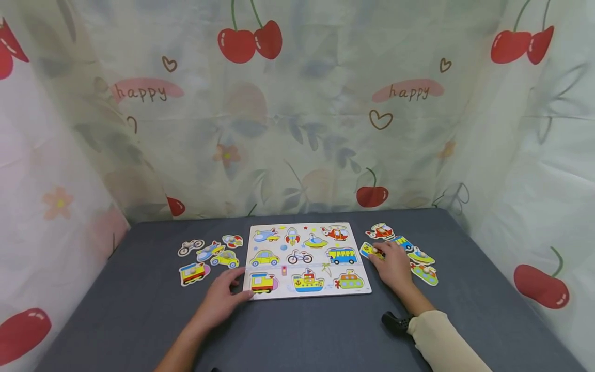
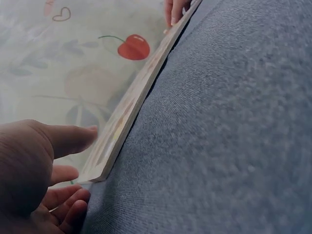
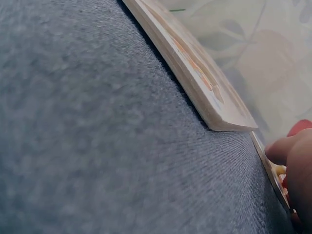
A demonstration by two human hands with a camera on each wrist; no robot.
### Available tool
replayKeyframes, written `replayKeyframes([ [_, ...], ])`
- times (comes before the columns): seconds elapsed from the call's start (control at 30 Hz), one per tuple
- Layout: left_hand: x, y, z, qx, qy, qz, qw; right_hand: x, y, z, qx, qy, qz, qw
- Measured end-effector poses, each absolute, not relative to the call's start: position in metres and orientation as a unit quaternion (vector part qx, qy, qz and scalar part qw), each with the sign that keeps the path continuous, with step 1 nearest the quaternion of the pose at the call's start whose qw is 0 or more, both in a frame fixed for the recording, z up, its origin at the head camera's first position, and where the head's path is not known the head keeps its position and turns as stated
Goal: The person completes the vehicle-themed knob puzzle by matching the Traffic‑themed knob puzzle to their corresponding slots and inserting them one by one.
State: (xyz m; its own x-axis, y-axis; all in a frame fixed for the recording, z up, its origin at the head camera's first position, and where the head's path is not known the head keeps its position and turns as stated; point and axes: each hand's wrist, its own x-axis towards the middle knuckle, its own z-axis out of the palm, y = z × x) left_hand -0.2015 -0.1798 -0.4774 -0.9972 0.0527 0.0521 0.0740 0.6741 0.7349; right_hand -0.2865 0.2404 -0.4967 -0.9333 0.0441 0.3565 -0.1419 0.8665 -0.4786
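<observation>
A wooden peg puzzle board (image 1: 285, 249) with pictures of vehicles lies flat on the table. At its left edge is my left hand (image 1: 223, 298), thumb by the near corner and fingers loosely bent beside the edge. In the left wrist view the thumb (image 2: 73, 139) extends over the board without curling round it. Just off the board's right side, my right hand (image 1: 394, 266) pinches a yellow and blue ship puzzle piece (image 1: 366, 250). The right wrist view shows the thumb (image 3: 280, 150) close to the piece's yellow knob (image 3: 280, 169); the other fingers are partly hidden.
Left of the board lie the bicycle (image 1: 190, 247), plane, rocket, car (image 1: 225, 259) and train (image 1: 193, 273) pieces. On the right are the helicopter (image 1: 380, 231), bus, flying saucer and submarine (image 1: 424, 274) pieces. A patterned curtain (image 1: 297, 155) hangs behind the grey table (image 1: 316, 336).
</observation>
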Motion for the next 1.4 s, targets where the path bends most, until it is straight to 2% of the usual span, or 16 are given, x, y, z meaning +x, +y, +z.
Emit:
replayKeyframes([
  [0.23,-0.206,-0.180,-0.480,-0.058,-0.938,-0.341,0.015,-0.288,0.237,-0.495,0.014,-0.943,0.268,0.196],
  [0.6,-0.209,-0.183,-0.479,-0.061,-0.950,-0.306,-0.023,-0.290,0.229,-0.492,-0.017,-0.941,0.271,0.201],
  [0.97,-0.202,-0.181,-0.472,-0.074,-0.949,-0.308,-0.007,-0.289,0.228,-0.489,-0.032,-0.942,0.268,0.198],
  [1.4,-0.201,-0.182,-0.474,-0.091,-0.943,-0.320,0.004,-0.281,0.222,-0.478,-0.033,-0.944,0.286,0.162],
])
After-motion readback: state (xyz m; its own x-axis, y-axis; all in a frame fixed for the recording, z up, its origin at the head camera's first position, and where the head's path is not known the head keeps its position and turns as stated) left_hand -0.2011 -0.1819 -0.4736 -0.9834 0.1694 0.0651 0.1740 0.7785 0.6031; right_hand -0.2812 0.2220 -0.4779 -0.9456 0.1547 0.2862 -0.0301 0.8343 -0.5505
